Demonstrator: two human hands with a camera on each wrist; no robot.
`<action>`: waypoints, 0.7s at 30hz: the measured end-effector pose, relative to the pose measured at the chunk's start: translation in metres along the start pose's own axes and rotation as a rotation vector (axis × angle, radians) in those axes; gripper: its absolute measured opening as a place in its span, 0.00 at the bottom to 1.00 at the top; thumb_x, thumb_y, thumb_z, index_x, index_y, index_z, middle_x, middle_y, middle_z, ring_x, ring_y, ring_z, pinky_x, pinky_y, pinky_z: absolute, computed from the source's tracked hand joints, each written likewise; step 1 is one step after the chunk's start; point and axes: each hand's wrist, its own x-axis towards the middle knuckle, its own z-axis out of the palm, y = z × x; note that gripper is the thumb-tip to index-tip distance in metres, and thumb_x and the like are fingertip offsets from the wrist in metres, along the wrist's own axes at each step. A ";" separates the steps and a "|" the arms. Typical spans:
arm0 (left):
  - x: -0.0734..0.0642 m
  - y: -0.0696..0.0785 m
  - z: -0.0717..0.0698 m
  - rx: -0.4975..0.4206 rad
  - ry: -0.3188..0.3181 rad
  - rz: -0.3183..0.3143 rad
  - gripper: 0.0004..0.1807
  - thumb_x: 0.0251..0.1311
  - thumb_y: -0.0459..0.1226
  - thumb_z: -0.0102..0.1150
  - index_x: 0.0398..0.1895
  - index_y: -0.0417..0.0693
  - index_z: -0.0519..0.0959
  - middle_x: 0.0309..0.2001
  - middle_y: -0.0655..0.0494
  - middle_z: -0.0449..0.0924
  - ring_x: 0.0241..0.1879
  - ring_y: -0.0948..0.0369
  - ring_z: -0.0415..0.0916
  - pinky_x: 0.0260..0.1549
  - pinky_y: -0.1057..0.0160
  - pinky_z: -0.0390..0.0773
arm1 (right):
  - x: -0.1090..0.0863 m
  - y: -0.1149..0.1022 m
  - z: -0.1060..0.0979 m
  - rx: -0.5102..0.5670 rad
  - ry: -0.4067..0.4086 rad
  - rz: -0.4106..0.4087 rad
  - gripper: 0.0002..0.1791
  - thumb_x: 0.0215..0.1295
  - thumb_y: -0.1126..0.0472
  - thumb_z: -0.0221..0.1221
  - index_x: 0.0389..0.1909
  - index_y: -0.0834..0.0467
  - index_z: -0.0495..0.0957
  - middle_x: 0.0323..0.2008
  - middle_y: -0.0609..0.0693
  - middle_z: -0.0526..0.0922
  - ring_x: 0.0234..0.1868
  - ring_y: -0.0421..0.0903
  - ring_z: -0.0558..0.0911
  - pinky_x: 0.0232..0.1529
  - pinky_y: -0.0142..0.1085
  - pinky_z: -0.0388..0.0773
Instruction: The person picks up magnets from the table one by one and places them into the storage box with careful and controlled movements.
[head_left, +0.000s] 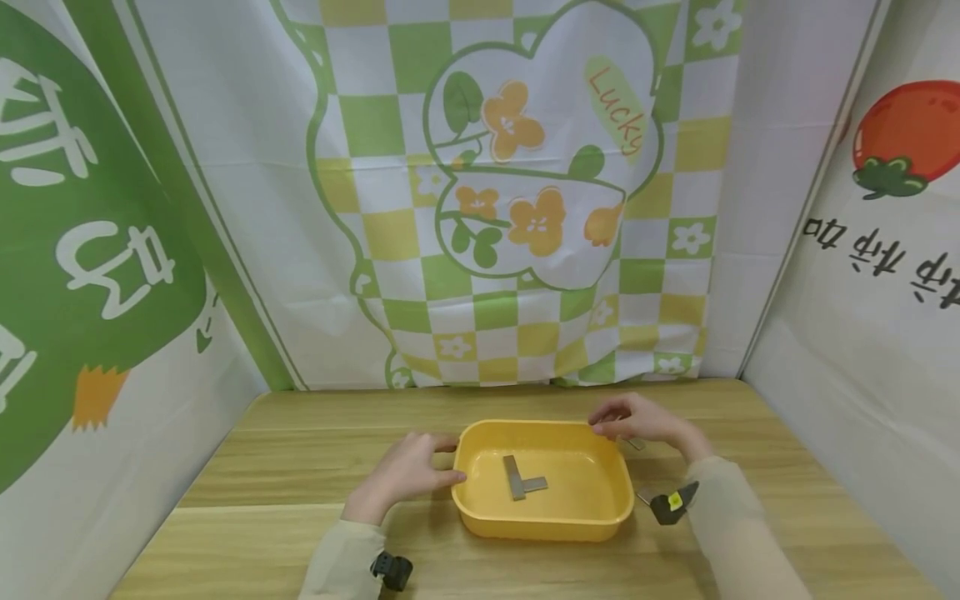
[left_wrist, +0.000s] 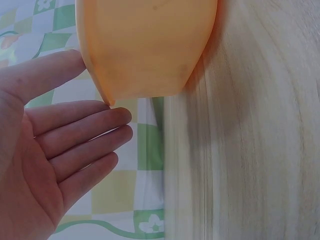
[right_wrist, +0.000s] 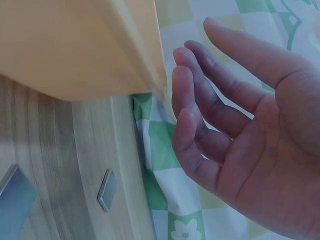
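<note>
Yellow tub (head_left: pixel 543 532): stands upright on the wooden surface (head_left: pixel 300 467), between both hands and in front of the patterned cloth (head_left: pixel 525 333). Contains a grey piece (head_left: pixel 515 478), lying on the bottom, a little left of the middle, roughly in the form of a letter L; cannot tell whether made of one part or of two.

Left hand (head_left: pixel 405 472): is released, with fingers nearly straight and thumb spread away from them; touches the left rim of the tub with the thumb tip, with index finger close at the same rim.

Right hand (head_left: pixel 637 419): is also released, with fingers loosely bent; hovers just beside the far right corner of the tub, with a small gap visible in the right wrist view. Near this hand, on the surface right of the tub: two metal bits (right_wrist: pixel 107 191), one partly hidden in the head view behind the wrist camera (head_left: pixel 671 504).
</note>
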 end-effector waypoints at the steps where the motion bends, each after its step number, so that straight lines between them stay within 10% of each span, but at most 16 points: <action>1: 0.000 0.000 0.000 0.004 0.001 0.000 0.29 0.53 0.48 0.67 0.55 0.41 0.78 0.53 0.45 0.80 0.54 0.48 0.77 0.52 0.47 0.77 | -0.001 0.000 0.000 0.001 0.004 -0.001 0.18 0.64 0.56 0.59 0.49 0.65 0.78 0.41 0.56 0.84 0.37 0.43 0.81 0.39 0.44 0.80; 21: 0.001 0.000 0.001 0.020 0.011 0.001 0.28 0.52 0.48 0.67 0.55 0.43 0.78 0.53 0.47 0.81 0.54 0.49 0.78 0.53 0.47 0.76 | -0.021 0.015 -0.007 0.039 0.027 0.035 0.20 0.64 0.56 0.59 0.52 0.66 0.76 0.45 0.59 0.82 0.41 0.47 0.80 0.41 0.49 0.81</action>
